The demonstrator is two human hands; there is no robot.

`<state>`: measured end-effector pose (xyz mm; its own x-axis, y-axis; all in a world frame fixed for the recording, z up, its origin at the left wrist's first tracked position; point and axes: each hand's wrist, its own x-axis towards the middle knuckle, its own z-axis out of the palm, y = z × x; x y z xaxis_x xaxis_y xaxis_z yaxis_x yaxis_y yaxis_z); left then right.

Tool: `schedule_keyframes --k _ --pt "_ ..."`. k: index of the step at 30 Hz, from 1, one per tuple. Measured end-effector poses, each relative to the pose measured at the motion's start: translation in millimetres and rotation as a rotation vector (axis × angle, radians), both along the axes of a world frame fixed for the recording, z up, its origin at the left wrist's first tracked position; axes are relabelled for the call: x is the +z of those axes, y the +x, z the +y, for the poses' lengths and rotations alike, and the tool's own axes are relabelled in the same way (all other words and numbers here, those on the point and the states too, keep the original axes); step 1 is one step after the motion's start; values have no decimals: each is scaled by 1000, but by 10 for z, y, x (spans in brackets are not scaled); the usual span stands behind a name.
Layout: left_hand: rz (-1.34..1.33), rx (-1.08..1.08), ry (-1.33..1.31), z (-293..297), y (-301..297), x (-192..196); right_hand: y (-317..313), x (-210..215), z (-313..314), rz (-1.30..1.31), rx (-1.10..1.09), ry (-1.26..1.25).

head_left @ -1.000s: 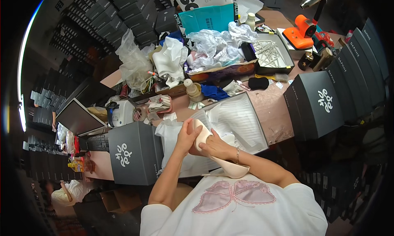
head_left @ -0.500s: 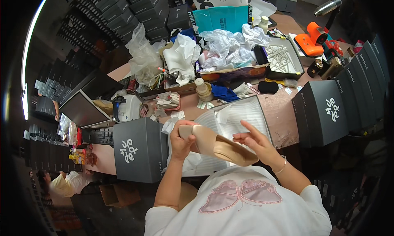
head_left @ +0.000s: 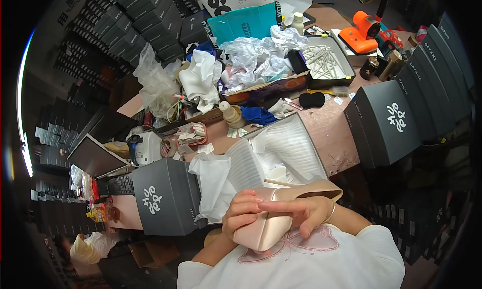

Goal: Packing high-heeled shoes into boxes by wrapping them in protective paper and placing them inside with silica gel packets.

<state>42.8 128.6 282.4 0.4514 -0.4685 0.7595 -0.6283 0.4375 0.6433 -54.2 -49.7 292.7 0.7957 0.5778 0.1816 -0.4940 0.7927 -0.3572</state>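
Note:
A beige satin pump [head_left: 276, 223] is held close in front of my chest, tilted, its opening toward the upper right. My left hand [head_left: 242, 212] wraps its fingers around the shoe's left part. Across the middle of the shoe lies my right hand [head_left: 314, 211], index finger stretched over the satin and thumb bent down on the near side. The shoe's far side and underside are partly hidden. Just beyond the hands lies an open shoe box [head_left: 314, 143] lined with white ribbed padding [head_left: 288, 141]. White tissue paper [head_left: 211, 181] hangs over its left side.
Dark grey shoe boxes stand left [head_left: 163, 196] and right [head_left: 384, 123] of the open one. Behind are a white bottle [head_left: 231, 113], a black sponge [head_left: 312, 100], a blue cloth [head_left: 258, 115], a carton of crumpled plastic [head_left: 271, 90], a tray of white sticks [head_left: 346, 60] and an orange device [head_left: 359, 38].
The shoe has come nearer my chest and turned over. My right hand, earlier raised beside it with fingers spread, now lies on it. The view has shifted slightly.

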Motion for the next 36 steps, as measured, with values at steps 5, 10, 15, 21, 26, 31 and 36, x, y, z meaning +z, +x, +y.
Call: schedule_keyframes --k 5,10,15,21,26,31,36 --pt "38 -24 -71 24 5 -104 6 -140 36 -218 56 -65" --pt "82 -40 -113 20 68 -73 33 8 124 -259 5 -98" --pt "166 -86 42 -22 346 -133 14 -169 101 -3 -188 -218" --pt "77 35 66 102 462 -134 -63 -467 86 194 -384 -74" --pt "-69 1 144 58 415 8 -41 -419 -82 192 -79 -100" --pt "-24 -154 81 -20 278 -43 -142 -599 282 62 344 587" --pt "-73 -308 37 26 321 -89 -5 -422 229 -40 411 209"
